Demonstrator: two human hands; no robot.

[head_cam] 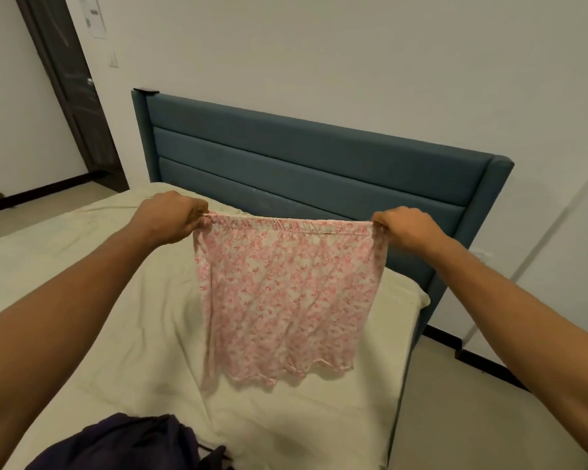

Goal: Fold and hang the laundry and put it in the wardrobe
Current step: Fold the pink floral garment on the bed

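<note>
A pink floral garment (282, 296) with an elastic waistband hangs spread out in the air above the bed. My left hand (172, 217) grips the waistband's left end and my right hand (404, 228) grips its right end, pulling it taut. The hem dangles free just above the cream sheet. A dark purple garment (133, 442) lies crumpled on the bed at the bottom of the view, close to me.
The bed (82, 266) has a cream sheet and a blue padded headboard (319, 164) against the white wall. A dark door (72, 89) stands at the far left. Bare floor (455, 401) runs along the bed's right side.
</note>
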